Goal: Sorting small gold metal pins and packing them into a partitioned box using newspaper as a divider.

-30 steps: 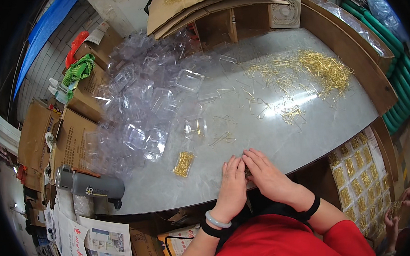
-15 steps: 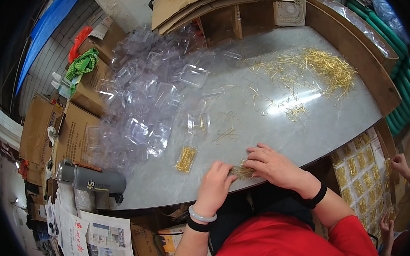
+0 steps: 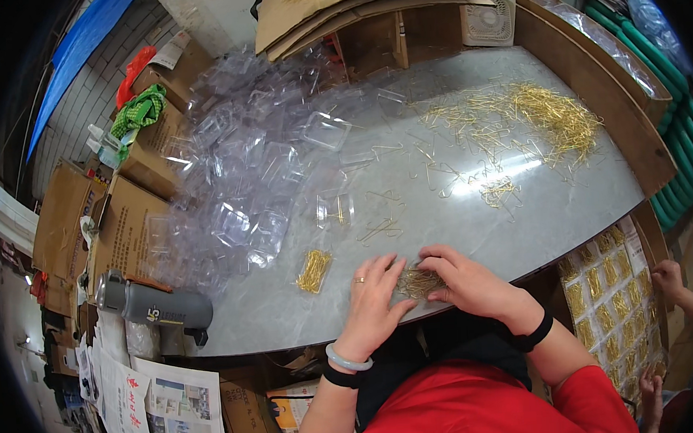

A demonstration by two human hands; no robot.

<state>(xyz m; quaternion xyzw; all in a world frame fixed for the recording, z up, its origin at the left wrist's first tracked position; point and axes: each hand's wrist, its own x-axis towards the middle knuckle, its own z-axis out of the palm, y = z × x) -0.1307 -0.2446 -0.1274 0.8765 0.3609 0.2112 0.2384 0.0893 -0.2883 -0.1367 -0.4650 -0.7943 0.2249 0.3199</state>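
Note:
At the front edge of the table [image 3: 475, 244], a bundle of thin gold wire hooks [image 3: 418, 282] lies between my two hands. My right hand [image 3: 470, 284] curls its fingers and thumb round the bundle's right side. My left hand [image 3: 374, 302] rests at its left side, fingers stretched out and thumb apart, close against the wires. Just beyond my left hand sits a small clear plastic box [image 3: 325, 273] filled with gold hooks [image 3: 313, 272]. Farther off stands another clear box [image 3: 336, 209] with a few hooks in it, and loose hooks [image 3: 381, 229] lie beside it.
Clear plastic boxes [image 3: 240, 167] are heaped at the left, a big pile of gold hooks [image 3: 559, 120] at the far right. A grey bottle [image 3: 165, 304] lies at the left edge. Another person's hand [image 3: 668, 280] is beside a sheet of filled packs [image 3: 609, 300] on the right.
My left hand has opened from a pinch at the bundle's end to stretched fingers beside it. My right hand's fingers have curled more closely round the wires.

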